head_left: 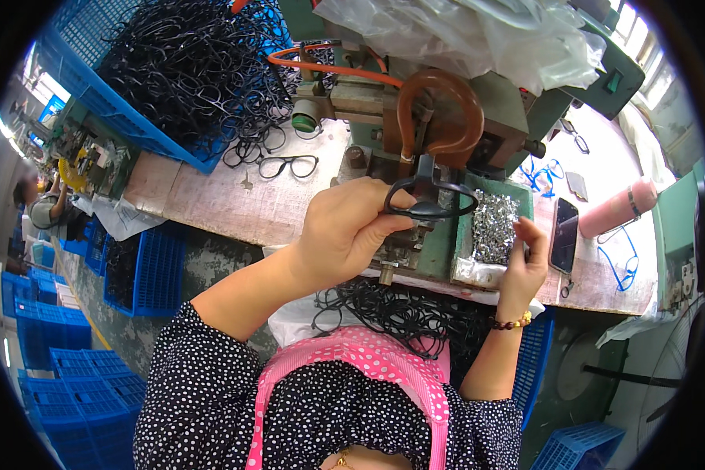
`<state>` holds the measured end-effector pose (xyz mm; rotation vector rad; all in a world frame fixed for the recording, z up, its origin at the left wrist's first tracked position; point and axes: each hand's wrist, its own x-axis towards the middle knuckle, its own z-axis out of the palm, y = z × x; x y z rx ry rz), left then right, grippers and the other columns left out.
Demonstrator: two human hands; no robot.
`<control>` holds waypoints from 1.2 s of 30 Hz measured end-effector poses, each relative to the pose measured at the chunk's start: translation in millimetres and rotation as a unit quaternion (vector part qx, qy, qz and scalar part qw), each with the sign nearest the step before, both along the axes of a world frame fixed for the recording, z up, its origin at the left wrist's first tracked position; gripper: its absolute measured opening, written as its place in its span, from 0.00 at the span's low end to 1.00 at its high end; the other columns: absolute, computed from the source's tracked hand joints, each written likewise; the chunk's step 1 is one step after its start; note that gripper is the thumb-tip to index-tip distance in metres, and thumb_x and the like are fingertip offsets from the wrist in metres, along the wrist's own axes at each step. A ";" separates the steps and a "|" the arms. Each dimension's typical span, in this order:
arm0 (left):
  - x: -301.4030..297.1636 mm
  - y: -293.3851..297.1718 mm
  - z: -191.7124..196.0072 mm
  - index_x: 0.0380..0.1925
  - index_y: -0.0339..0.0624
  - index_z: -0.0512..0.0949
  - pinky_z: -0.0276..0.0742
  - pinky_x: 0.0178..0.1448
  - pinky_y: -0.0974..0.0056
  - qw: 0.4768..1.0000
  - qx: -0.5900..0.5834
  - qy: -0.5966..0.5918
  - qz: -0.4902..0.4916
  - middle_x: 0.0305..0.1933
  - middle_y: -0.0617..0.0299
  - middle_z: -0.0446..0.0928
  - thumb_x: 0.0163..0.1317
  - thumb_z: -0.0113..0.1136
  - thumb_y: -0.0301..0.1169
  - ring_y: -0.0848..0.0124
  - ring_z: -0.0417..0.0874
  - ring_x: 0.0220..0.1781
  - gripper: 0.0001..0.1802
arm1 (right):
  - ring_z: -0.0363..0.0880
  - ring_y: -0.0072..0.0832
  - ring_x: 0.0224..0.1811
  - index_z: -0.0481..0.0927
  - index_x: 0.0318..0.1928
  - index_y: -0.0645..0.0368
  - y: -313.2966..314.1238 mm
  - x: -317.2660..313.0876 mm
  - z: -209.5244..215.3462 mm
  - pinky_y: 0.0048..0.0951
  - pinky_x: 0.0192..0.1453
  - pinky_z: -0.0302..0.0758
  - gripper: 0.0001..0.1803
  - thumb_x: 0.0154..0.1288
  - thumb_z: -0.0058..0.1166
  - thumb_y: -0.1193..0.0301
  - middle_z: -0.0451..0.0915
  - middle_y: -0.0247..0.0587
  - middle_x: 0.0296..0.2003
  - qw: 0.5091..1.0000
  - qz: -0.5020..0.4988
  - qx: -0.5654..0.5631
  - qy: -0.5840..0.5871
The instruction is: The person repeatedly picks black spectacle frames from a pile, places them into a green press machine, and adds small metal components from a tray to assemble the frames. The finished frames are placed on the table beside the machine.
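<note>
My left hand [345,227] pinches a black eyeglass frame [466,205] by one side, thumb and fingers closed on it. The frame is held up against the working head of a bench machine [360,102], below its curved brown guard [478,117]. Above the right edge of a green tray [529,200] is my right hand [525,266], its fingers curled toward the thumb. Whatever those fingertips may hold is too small to make out. Many small shiny metal parts [493,227] fill the tray.
A blue crate [145,129] heaped with black frames [188,70] stands at the far left, near a loose frame [288,166]. More frames [384,313] lie at my lap. On the right are a phone [564,235], a pink bottle [620,207] and blue frames [620,262]. Another person [43,210] works far left.
</note>
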<state>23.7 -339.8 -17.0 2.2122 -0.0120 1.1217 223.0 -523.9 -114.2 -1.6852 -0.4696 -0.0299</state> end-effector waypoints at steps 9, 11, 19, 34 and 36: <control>0.0 -4.1 3.7 0.38 0.35 0.80 0.76 0.38 0.57 1.000 0.012 -0.014 0.011 0.32 0.51 0.79 0.58 0.67 0.24 0.52 0.81 0.33 0.09 | 0.67 0.51 0.65 0.78 0.37 0.60 10.7 -12.4 -9.5 0.48 0.69 0.63 0.06 0.58 0.60 0.77 0.79 0.46 0.50 0.912 0.066 -0.258 -0.312; -2.7 2.3 -2.8 0.38 0.36 0.80 0.76 0.40 0.57 0.998 0.042 -0.029 0.030 0.34 0.51 0.79 0.57 0.67 0.24 0.53 0.80 0.36 0.09 | 0.68 0.51 0.65 0.77 0.36 0.60 12.2 -11.7 -7.9 0.48 0.69 0.63 0.06 0.59 0.60 0.77 0.79 0.47 0.50 0.915 0.063 -0.262 -0.301; -37.6 135.9 -106.2 0.54 0.40 0.76 0.73 0.57 0.52 0.943 -0.066 0.104 0.309 0.47 0.48 0.78 0.64 0.63 0.33 0.50 0.78 0.50 0.19 | 0.78 0.39 0.39 0.76 0.40 0.63 12.5 -17.5 -12.1 0.37 0.49 0.73 0.03 0.70 0.53 0.76 0.79 0.45 0.36 0.977 0.016 -0.133 -0.164; -96.5 94.8 -128.9 0.39 0.42 0.78 0.82 0.46 0.61 0.947 0.101 0.134 0.273 0.37 0.58 0.83 0.55 0.65 0.24 0.61 0.86 0.39 0.10 | 0.77 0.27 0.37 0.84 0.44 0.63 10.8 -13.9 -17.6 0.27 0.42 0.75 0.08 0.66 0.56 0.83 0.78 0.40 0.36 0.972 0.066 -0.052 -0.220; -106.6 87.8 -132.3 0.42 0.42 0.76 0.80 0.46 0.64 0.945 -0.128 0.115 0.278 0.35 0.60 0.83 0.59 0.64 0.26 0.66 0.85 0.37 0.11 | 0.78 0.27 0.37 0.83 0.44 0.64 11.4 -15.3 -19.0 0.26 0.43 0.75 0.09 0.65 0.56 0.84 0.79 0.40 0.36 0.978 0.057 -0.037 -0.198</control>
